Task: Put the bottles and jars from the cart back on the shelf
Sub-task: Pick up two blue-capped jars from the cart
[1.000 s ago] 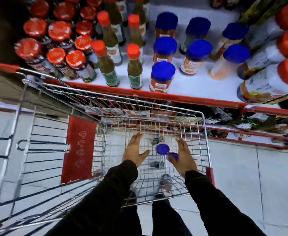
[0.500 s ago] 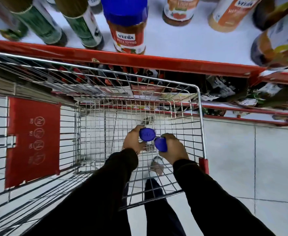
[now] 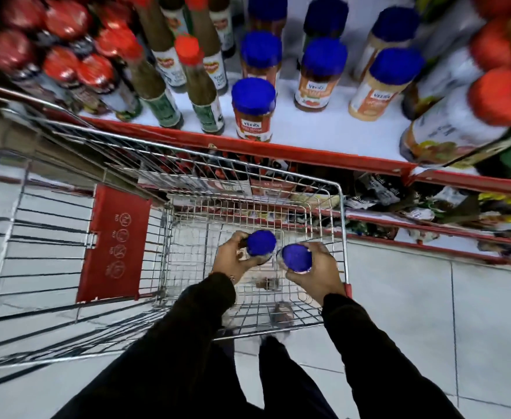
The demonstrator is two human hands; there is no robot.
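My left hand (image 3: 231, 261) grips a blue-capped jar (image 3: 261, 242) and my right hand (image 3: 317, 275) grips a second blue-capped jar (image 3: 296, 257). Both jars are held side by side above the wire cart (image 3: 340, 207), inside its basket. Only the blue lids show clearly; the jar bodies are mostly hidden by my fingers. Beyond the cart runs the white shelf (image 3: 308, 131) with a red front edge. A matching blue-capped jar (image 3: 252, 108) stands near that edge.
Green sauce bottles with red caps (image 3: 202, 95) and red-lidded jars (image 3: 93, 74) fill the shelf's left. More blue-capped jars (image 3: 320, 74) and large red-capped bottles (image 3: 460, 122) stand to the right. A lower shelf (image 3: 429, 213) holds packets. The cart's red seat flap (image 3: 116, 243) is at left.
My hands closed on the two blue-capped jars in the cart and lifted them. The view has tilted back up, showing more of the shelf.
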